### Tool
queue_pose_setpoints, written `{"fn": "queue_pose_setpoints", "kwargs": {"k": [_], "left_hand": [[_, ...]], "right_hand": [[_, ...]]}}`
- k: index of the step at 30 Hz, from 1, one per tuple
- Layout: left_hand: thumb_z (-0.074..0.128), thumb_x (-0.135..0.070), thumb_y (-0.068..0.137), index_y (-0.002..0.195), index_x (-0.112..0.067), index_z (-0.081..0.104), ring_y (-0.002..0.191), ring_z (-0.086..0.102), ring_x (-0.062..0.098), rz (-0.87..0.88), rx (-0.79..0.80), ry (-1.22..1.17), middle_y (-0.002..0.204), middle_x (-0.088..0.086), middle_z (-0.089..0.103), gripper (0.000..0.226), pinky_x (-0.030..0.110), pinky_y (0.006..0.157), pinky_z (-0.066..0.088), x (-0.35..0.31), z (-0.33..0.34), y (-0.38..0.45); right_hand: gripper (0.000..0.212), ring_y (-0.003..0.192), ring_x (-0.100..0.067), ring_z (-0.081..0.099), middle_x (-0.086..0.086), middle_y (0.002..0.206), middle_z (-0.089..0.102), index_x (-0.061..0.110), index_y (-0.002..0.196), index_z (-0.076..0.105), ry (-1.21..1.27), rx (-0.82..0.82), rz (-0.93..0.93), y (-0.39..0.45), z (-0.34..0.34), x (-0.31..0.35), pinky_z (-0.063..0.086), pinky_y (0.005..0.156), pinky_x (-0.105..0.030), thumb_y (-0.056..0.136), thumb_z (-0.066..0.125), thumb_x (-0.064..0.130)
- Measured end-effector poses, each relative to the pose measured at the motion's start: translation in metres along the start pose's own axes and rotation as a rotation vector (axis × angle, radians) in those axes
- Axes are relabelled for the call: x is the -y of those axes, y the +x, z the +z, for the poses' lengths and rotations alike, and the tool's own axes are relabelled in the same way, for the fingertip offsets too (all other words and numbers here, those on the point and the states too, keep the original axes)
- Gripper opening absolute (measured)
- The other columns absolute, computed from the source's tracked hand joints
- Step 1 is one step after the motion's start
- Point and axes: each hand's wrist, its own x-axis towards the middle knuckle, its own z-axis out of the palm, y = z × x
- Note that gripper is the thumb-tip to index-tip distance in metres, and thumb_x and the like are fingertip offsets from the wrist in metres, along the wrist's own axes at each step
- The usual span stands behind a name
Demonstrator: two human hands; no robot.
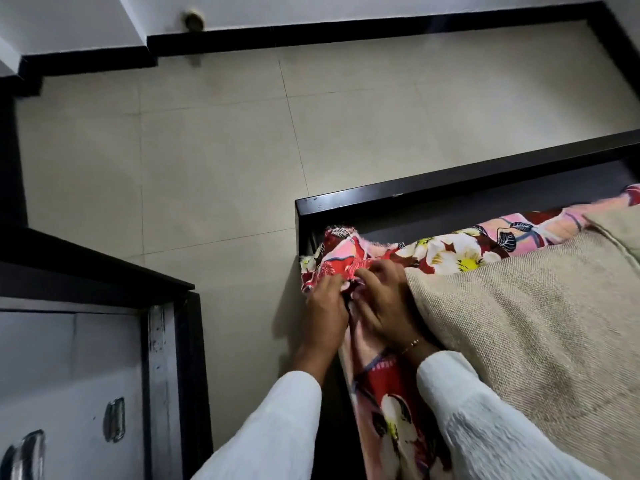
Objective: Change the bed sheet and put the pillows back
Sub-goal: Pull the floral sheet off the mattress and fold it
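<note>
A red and pink floral bed sheet [453, 252] wraps the corner of the mattress, running along its far edge and down its near side. A coarse beige mattress cover [512, 317] shows bare to the right. My left hand [325, 306] and my right hand [381, 303] meet at the bed's corner, fingers curled into the bunched sheet corner. Both hands pinch the fabric close together. The black bed frame [398, 199] borders the corner. No pillow is in view.
A beige tiled floor [207, 150] lies left of and beyond the bed, bounded by a black skirting [311, 32]. A grey cabinet with metal handles [114, 419] and a black top stands at the lower left, close to the bed.
</note>
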Motion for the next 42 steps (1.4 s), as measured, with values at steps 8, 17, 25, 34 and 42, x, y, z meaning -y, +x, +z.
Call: {"fn": "queue_pose_setpoints", "kwargs": {"k": [8, 17, 25, 34, 42], "left_hand": [[0.049, -0.006, 0.091, 0.088, -0.015, 0.065, 0.073, 0.056, 0.014, -0.341, 0.139, -0.396, 0.080, 0.003, 0.065, 0.019, 0.027, 0.069, 0.044, 0.010, -0.015, -0.002], [0.054, -0.032, 0.069, 0.146, -0.025, 0.023, 0.144, 0.006, 0.020, -0.185, 0.321, -0.089, 0.156, -0.005, 0.015, 0.083, 0.038, 0.117, 0.014, 0.002, 0.000, -0.006], [0.041, -0.018, 0.075, 0.080, -0.004, 0.067, 0.061, 0.063, 0.028, -0.021, 0.083, 0.002, 0.073, 0.013, 0.068, 0.030, 0.028, 0.050, 0.047, -0.033, 0.007, -0.015], [0.060, -0.021, 0.087, 0.108, -0.007, 0.059, 0.103, 0.049, 0.029, -0.038, 0.100, 0.181, 0.113, 0.011, 0.055, 0.025, 0.035, 0.078, 0.044, -0.022, 0.014, -0.025], [0.047, -0.046, 0.076, 0.097, -0.017, 0.065, 0.110, 0.041, 0.024, 0.048, 0.508, 0.405, 0.109, 0.004, 0.059, 0.039, 0.031, 0.086, 0.036, -0.045, -0.009, -0.042]], "right_hand": [[0.043, 0.106, -0.028, 0.064, -0.006, 0.109, 0.070, 0.013, 0.100, 0.072, -0.425, 0.319, -0.209, 0.012, 0.021, -0.013, 0.041, 0.097, -0.046, 0.074, 0.041, 0.027], [0.028, 0.081, -0.010, 0.049, -0.023, 0.083, 0.058, -0.021, 0.091, 0.056, 0.145, 0.016, 0.252, -0.002, -0.018, 0.008, 0.033, 0.079, -0.007, 0.082, 0.037, -0.003], [0.040, 0.117, -0.030, 0.049, -0.018, 0.119, 0.062, 0.006, 0.108, 0.068, -0.199, 0.242, -0.043, -0.001, -0.014, -0.013, 0.027, 0.098, -0.035, 0.081, 0.043, 0.022], [0.023, 0.061, 0.013, 0.043, 0.007, 0.070, 0.034, 0.002, 0.095, 0.055, -0.234, 0.188, 0.241, -0.010, -0.012, -0.014, 0.029, 0.065, -0.009, 0.098, 0.033, 0.006], [0.048, 0.129, -0.022, 0.041, -0.018, 0.148, 0.030, 0.000, 0.141, 0.028, -0.076, 0.325, 0.497, -0.032, -0.040, 0.030, 0.035, 0.065, 0.008, 0.101, 0.029, 0.026]]}}
